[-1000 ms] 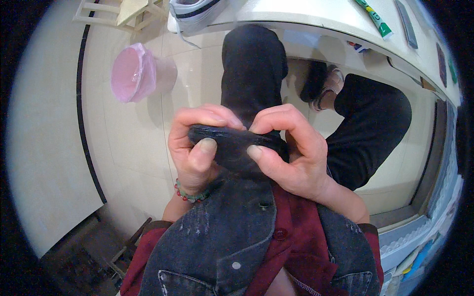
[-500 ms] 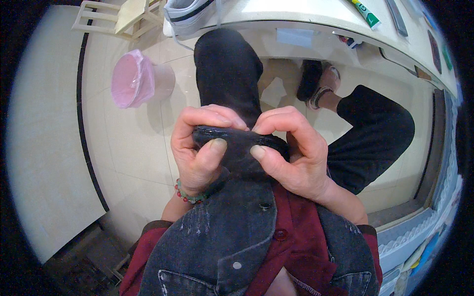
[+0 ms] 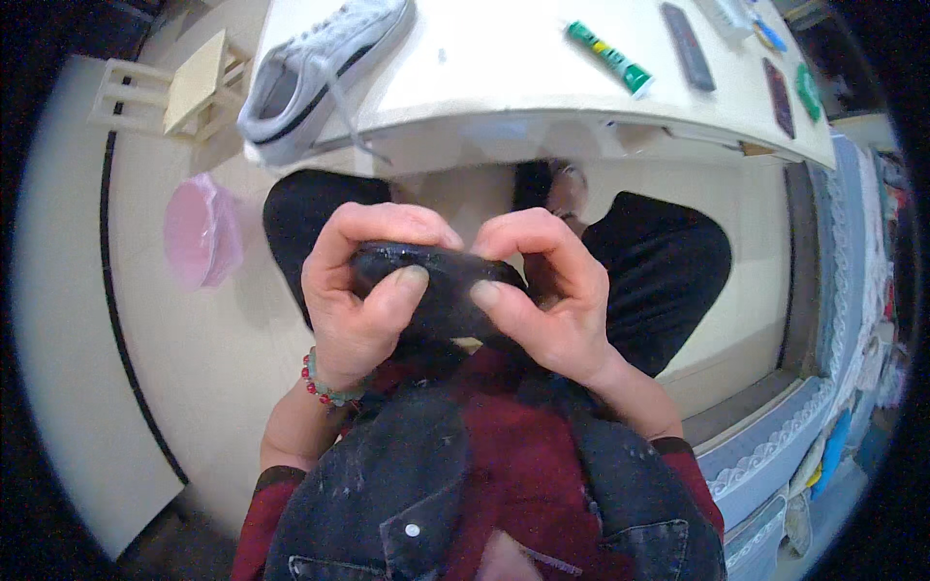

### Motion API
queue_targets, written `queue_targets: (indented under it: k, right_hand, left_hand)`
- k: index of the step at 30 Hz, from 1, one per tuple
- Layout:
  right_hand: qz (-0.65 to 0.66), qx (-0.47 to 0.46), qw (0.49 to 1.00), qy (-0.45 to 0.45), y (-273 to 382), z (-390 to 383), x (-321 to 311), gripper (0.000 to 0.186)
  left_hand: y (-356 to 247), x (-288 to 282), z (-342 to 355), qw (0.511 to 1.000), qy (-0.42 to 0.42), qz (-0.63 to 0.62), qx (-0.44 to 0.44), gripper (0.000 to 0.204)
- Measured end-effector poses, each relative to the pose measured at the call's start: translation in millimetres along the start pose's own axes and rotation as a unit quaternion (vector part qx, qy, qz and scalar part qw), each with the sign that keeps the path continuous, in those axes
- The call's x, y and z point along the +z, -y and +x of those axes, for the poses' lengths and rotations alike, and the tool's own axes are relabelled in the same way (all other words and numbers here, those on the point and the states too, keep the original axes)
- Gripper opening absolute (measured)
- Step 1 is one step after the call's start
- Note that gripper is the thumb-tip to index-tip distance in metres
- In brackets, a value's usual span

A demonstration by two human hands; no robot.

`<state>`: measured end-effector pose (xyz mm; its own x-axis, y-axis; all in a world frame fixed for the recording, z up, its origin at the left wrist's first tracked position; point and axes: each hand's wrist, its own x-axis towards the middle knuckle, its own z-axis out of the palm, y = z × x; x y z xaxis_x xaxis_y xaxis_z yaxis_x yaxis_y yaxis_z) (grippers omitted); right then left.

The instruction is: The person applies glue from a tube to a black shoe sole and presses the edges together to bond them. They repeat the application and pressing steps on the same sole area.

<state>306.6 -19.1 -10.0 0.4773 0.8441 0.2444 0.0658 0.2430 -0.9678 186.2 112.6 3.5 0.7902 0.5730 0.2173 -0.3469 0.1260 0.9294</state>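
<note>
Both hands grip a dark black object (image 3: 448, 290) with a glossy, ridged edge, over my lap; its exact kind is unclear. My left hand (image 3: 349, 300) holds its left end, thumb on the near face and fingers curled over the top. My right hand (image 3: 552, 295) pinches the right part in a similar grip. Above them, a white sneaker with a dark stripe (image 3: 325, 82) lies on the white table (image 3: 484, 63), its lace hanging over the front edge.
On the table lie a green tube (image 3: 608, 58), a grey bar (image 3: 688, 48), a dark red item (image 3: 778, 97) and small items. A small wooden chair (image 3: 199, 87) and pink-lined bin (image 3: 199, 232) stand left on the floor. A lace-edged blue-grey surface (image 3: 814, 407) runs along the right.
The view has shifted, showing more tabletop and the whole sneaker. My legs sit differently in view, the left knee further left. Both hands keep their grip, slightly further left in the picture.
</note>
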Motion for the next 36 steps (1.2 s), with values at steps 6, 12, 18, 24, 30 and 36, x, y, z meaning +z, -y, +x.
queue_targets:
  k: [6, 12, 18, 24, 30, 36]
  right_hand:
    - [0.03, 0.041, 0.995, -0.09, 17, 60, -41, 0.021]
    - [0.07, 0.093, 0.986, -0.118, -1, 110, -65, 0.023]
    - [0.063, 0.125, 0.98, -0.14, -38, 121, -77, 0.027]
    - [0.103, 0.143, 0.977, -0.119, -52, 127, -75, 0.029]
    - [0.077, 0.128, 0.982, -0.114, -51, 127, -71, 0.028]
    - [0.074, 0.126, 0.981, -0.129, -51, 125, -68, 0.027]
  left_hand:
    - [7, 21, 84, 1.0, -0.005, 0.015, -0.016, 0.02]
    - [29, 19, 144, 0.998, -0.006, -0.022, -0.057, 0.019]
    - [66, 7, 163, 0.996, 0.006, 0.017, -0.086, 0.019]
    - [74, -6, 166, 0.992, -0.014, -0.008, -0.129, 0.019]
    - [74, -12, 166, 0.994, 0.003, 0.022, -0.107, 0.021]
    - [75, -13, 166, 0.994, 0.009, -0.003, -0.107, 0.022]
